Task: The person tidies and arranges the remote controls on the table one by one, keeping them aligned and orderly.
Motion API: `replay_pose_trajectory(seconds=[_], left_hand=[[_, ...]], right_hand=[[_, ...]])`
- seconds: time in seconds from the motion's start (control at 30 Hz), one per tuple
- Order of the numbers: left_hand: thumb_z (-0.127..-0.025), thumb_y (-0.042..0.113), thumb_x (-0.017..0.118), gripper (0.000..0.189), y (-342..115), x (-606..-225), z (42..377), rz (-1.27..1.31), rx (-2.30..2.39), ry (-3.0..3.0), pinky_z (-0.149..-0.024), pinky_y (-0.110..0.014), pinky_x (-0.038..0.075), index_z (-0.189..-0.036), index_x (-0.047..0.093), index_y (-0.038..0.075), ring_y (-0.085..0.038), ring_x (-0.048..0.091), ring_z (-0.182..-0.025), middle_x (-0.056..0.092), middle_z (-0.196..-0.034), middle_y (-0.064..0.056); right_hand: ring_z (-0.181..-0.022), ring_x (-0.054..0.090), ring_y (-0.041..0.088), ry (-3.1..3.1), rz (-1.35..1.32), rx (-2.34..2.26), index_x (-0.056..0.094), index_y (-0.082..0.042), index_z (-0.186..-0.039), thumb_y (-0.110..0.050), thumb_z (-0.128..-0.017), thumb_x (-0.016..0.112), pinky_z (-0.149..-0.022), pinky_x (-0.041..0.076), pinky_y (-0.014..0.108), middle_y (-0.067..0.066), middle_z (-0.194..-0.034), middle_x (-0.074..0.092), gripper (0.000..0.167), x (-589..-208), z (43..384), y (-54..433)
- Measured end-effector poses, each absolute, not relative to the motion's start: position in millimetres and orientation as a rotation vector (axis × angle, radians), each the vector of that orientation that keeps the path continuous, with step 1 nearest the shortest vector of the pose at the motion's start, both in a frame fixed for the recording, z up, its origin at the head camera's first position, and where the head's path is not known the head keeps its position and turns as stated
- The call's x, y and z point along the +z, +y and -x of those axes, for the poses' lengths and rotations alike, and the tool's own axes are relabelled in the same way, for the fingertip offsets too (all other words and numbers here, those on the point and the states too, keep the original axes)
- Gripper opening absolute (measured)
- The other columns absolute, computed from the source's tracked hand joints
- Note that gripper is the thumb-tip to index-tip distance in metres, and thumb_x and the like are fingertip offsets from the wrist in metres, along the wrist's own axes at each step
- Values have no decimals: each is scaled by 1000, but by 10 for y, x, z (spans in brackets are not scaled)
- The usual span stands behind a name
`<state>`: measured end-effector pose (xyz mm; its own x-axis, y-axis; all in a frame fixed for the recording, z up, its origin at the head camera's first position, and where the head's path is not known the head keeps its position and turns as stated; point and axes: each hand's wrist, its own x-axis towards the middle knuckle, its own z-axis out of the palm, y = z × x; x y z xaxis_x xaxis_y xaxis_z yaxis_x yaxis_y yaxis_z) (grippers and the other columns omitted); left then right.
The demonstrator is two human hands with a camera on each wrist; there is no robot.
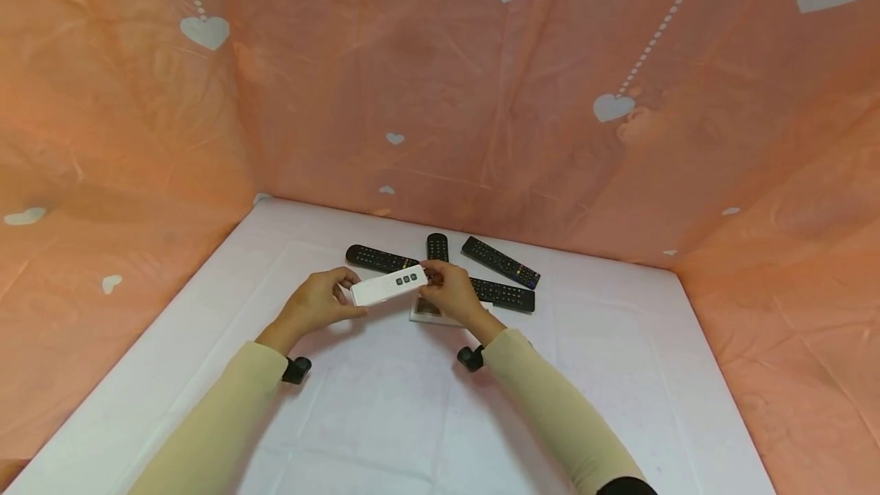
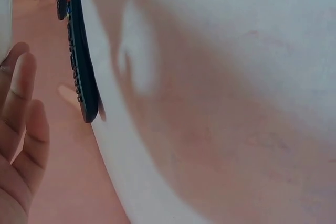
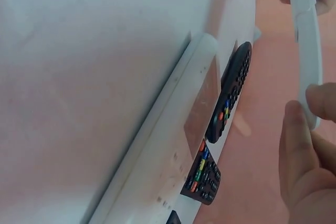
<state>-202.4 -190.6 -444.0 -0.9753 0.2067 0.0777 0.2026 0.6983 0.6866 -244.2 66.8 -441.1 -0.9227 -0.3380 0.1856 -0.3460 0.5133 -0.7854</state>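
Note:
A white remote control (image 1: 389, 286) with three dark buttons is raised above the table, slightly tilted. My left hand (image 1: 312, 304) holds its left end between thumb and fingers; in the left wrist view, the other fingers (image 2: 23, 108) stand loosely bent beside it. At the opposite end, my right hand (image 1: 455, 295) pinches it between thumb and fingertips. The right wrist view shows the white remote (image 3: 308, 51) edge-on, with a step or seam near its far end. Below my right hand lies a white device with a display (image 3: 157, 166), partly hidden in the head view.
Several black remotes lie behind the hands: one at left (image 1: 378, 259), one upright in the middle (image 1: 437, 247), one at back right (image 1: 500, 261) and one beneath it (image 1: 505, 295). Orange cloth walls (image 1: 440, 98) surround the white table (image 1: 385, 418).

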Motion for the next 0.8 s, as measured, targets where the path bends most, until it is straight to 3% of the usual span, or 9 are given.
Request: replay_pose_trajectory(seconds=[0.27, 0.57, 0.8], left_hand=[[-70, 23, 85, 47, -1872, -4430, 2030, -390, 1181, 2877, -56, -26, 46, -111, 65, 14, -10, 58, -67, 65, -98, -6], [-72, 23, 84, 48, -1819, -4415, 2020, -446, 1173, 2860, -59, -26, 47, -115, 64, 12, -10, 59, -71, 65, -100, -8], [-73, 21, 84, 50, -1800, -4422, 1996, -507, 1177, 2846, -60, -27, 47, -116, 63, 9, -11, 58, -70, 66, -79, -1]], right_hand=[[-87, 69, 25, -2731, -600, 1436, 61, 6, -122, -4, -77, 76, -71, 56, 25, 19, -105, 70, 48, -4384, 2423, 663], [-91, 69, 28, -2697, -558, 1513, 62, 6, -121, -1, -79, 74, -74, 57, 27, 21, -108, 69, 44, -4371, 2447, 696], [-90, 66, 24, -2720, -510, 1484, 63, 2, -121, -1, -80, 73, -74, 55, 27, 17, -109, 70, 42, -4377, 2458, 694]])
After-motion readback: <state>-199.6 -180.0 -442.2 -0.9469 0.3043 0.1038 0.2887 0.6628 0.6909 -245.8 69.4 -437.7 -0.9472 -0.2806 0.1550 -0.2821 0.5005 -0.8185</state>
